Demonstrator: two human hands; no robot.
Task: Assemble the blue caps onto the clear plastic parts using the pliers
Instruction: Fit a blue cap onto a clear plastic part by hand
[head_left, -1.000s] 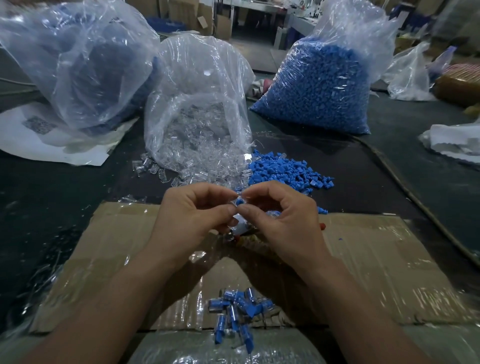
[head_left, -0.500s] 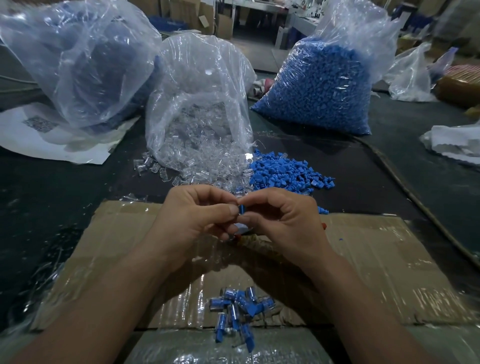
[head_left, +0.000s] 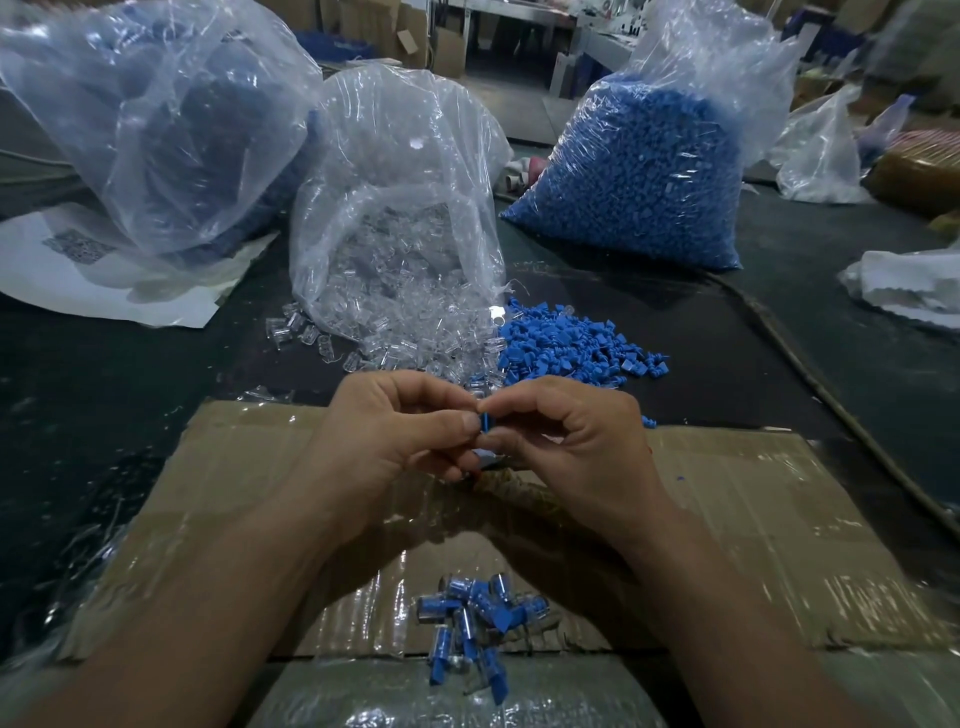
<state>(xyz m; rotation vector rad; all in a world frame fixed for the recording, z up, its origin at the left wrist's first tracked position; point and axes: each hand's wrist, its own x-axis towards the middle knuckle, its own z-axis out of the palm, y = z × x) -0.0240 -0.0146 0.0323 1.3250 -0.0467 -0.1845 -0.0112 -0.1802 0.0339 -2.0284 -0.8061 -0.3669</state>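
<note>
My left hand (head_left: 395, 441) and my right hand (head_left: 566, 447) meet fingertip to fingertip above the cardboard sheet (head_left: 753, 530). Between them they pinch a blue cap (head_left: 485, 422), of which only a thin blue edge shows; the clear part it goes with is hidden by the fingers. A heap of loose blue caps (head_left: 561, 343) lies just beyond my hands, beside loose clear plastic parts (head_left: 405, 348) spilling from an open bag. Several assembled pieces (head_left: 478, 623), clear with blue inside, lie on the cardboard near me. No pliers are visible.
A clear bag of clear parts (head_left: 400, 208) stands behind the loose heap. A large bag of blue caps (head_left: 649, 171) stands at the back right, another big bag (head_left: 156, 119) at the back left on white paper. The dark table (head_left: 831, 338) surrounds the cardboard.
The blue cap has sunk further between my fingertips, and both hands have pressed closer together. The heaps and bags have not moved.
</note>
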